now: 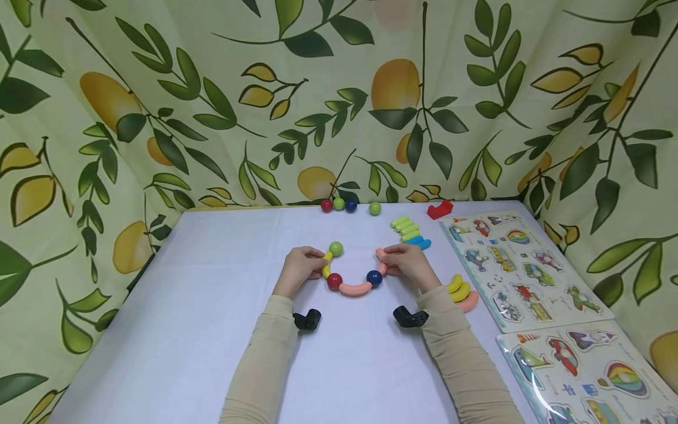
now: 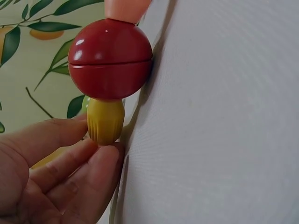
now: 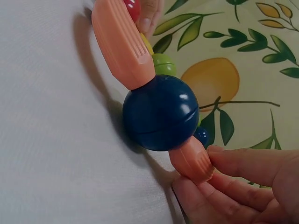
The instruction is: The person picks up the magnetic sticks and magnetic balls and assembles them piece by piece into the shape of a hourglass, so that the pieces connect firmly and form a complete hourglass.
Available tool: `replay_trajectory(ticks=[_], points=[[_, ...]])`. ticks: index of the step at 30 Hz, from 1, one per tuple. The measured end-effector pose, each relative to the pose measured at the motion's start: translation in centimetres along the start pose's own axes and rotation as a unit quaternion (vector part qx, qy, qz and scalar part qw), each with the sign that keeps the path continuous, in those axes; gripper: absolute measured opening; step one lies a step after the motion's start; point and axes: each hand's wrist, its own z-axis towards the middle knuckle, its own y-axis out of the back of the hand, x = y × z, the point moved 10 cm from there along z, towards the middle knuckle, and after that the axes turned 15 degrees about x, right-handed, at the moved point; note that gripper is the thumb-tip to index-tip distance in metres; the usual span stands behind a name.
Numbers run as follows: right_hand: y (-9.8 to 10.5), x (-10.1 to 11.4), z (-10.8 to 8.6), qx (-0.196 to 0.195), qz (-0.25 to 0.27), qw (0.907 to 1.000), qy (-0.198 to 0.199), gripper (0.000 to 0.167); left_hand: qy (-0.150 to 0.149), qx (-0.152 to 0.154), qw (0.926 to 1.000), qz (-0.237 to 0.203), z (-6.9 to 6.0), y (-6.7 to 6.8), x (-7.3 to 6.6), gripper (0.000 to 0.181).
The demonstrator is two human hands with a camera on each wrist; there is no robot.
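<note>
My left hand (image 1: 301, 270) pinches a curved yellow piece (image 1: 326, 265), with a green ball (image 1: 336, 249) at its far end and a red ball (image 1: 334, 281) at its near end. A curved pink piece (image 1: 355, 289) joins the red ball to a dark blue ball (image 1: 374, 278). From the blue ball a second pink piece (image 3: 191, 159) runs into the fingers of my right hand (image 1: 412, 265), which grip it. Together the parts make a U shape on the white table. In the left wrist view, thumb and fingers hold the yellow piece (image 2: 106, 122) below the red ball (image 2: 110, 59).
Several balls (image 1: 339, 204) stand along the table's back edge. Green sticks (image 1: 405, 227), blue pieces (image 1: 418, 241) and a red block (image 1: 440, 209) lie at the back right. Yellow curved pieces (image 1: 459, 292) and a pink one (image 1: 468, 302) lie beside my right sleeve, near two picture boards (image 1: 503, 318).
</note>
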Motion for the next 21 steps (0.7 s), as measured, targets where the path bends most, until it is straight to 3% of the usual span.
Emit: replay_trajectory(ticks=[10, 21], points=[[-0.48, 0.08, 0.35, 0.01, 0.003, 0.9998, 0.018, 0.039, 0.0, 0.022, 0.9997, 0.006, 0.07, -0.67, 0.03, 0.025], [-0.88, 0.36, 0.34, 0.002, -0.019, 0.9995, 0.024, 0.033, -0.004, 0.025, 0.9997, 0.003, 0.01, -0.97, -0.23, 0.025]])
